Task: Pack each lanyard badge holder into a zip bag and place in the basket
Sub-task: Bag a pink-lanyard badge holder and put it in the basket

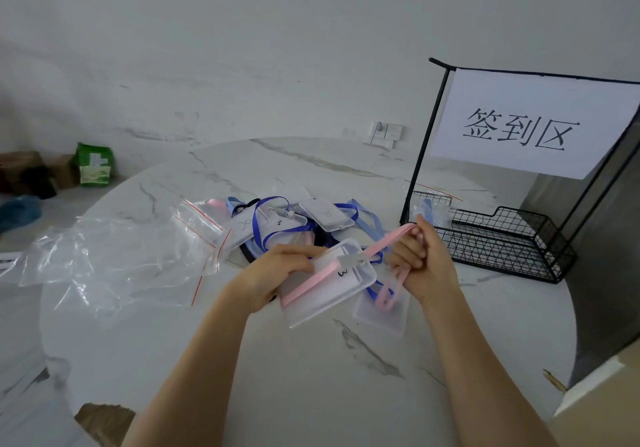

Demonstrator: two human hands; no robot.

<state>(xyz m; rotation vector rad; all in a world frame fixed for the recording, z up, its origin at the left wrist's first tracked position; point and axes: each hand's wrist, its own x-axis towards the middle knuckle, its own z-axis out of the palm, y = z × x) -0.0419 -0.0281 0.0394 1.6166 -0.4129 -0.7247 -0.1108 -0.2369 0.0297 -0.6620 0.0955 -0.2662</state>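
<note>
Judging from how it sat in your hands, the badge holder (349, 287) was a light, rather stiff case of clear plastic, and its pink lanyard (384, 242) was a soft flat ribbon that would slip and tangle easily. You held the case just above the table (311, 377), between both hands. Your left hand (277, 270) gripped its left edge with curled fingers and seemed to press part of the ribbon against the plastic. Your right hand (420, 259) had its fingers closed round the ribbon and held a folded loop of it taut. I think the best place to take hold was the case edge with the ribbon gathered on it, because a loose loop could catch on the pile of other holders (294, 221) behind. The black wire basket (512, 249) stood at your right, and its back part held what looked like one packed bag (431, 209). Empty zip bags (199, 226) with red lines lay at your left, touching the pile
</note>
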